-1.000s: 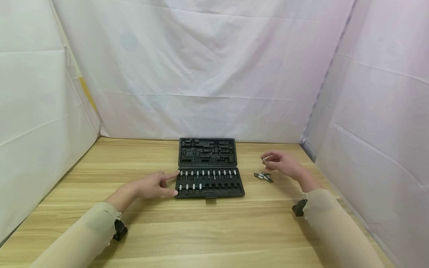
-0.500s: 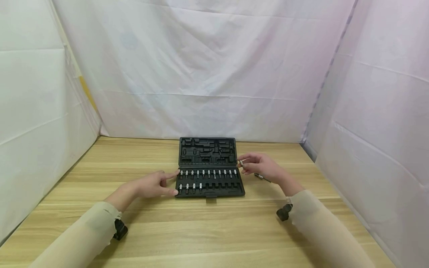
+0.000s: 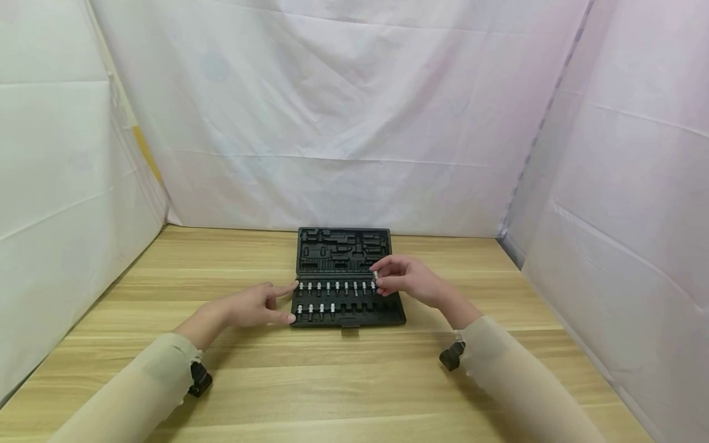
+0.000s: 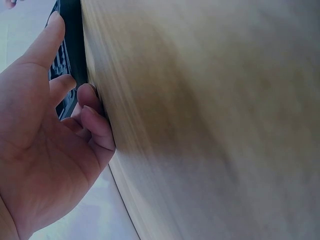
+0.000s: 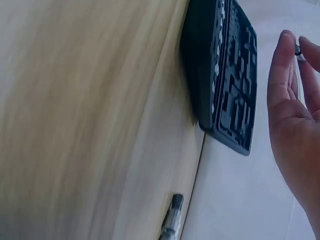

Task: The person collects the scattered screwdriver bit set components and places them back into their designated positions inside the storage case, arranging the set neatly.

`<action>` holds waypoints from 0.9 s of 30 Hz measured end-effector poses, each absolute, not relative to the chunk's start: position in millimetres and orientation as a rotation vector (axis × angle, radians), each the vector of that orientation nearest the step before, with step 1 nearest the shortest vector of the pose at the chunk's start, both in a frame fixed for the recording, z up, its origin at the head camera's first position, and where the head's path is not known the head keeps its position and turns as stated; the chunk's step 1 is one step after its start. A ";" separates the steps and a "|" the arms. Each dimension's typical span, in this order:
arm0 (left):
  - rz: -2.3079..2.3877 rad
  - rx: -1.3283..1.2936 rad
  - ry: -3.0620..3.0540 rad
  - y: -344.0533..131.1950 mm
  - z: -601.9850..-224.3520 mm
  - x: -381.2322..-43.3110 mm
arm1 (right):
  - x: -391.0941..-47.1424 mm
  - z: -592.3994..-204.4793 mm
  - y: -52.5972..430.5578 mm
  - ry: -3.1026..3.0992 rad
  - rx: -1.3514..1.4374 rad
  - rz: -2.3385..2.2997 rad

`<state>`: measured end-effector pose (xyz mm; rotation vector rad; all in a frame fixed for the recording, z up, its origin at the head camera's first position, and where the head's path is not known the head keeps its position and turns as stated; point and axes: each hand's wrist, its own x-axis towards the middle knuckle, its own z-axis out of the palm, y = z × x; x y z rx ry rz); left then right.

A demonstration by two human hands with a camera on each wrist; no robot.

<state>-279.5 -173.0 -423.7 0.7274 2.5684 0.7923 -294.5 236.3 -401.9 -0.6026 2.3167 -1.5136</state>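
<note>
An open black socket case (image 3: 368,319) lies on the wooden table, its molded lid (image 3: 342,251) tipped back. Silver bit sockets stand in its upper row, and several more fill the left of the lower row; the right slots there hold none. My left hand (image 3: 249,306) touches the case's left edge, index finger at the upper part and thumb at the front corner. Its other fingers bend loosely in the left wrist view. Between thumb and fingertips my right hand (image 3: 407,280) pinches a bit socket (image 3: 375,275) over the upper row's right end, hiding the last sockets.
Loose bit sockets (image 5: 171,220) lie on the table to the right of the case, hidden behind my right hand in the head view. White cloth (image 3: 332,123) hangs along the back and both sides. A black wrist camera (image 3: 453,355) hangs under the right sleeve.
My right hand has carried the bit socket left, from above the loose ones on the table to over the case. The left hand has stayed at the case's edge.
</note>
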 end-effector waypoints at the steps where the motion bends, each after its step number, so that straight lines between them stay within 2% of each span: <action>1: 0.792 0.727 2.569 -172.9 -423.8 -279.6 | -294.7 -402.0 234.0 2.304 -0.604 -1.523; 27: 0.816 0.694 2.558 -170.7 -420.5 -274.6 | -301.4 -418.1 182.8 2.467 -0.684 -1.262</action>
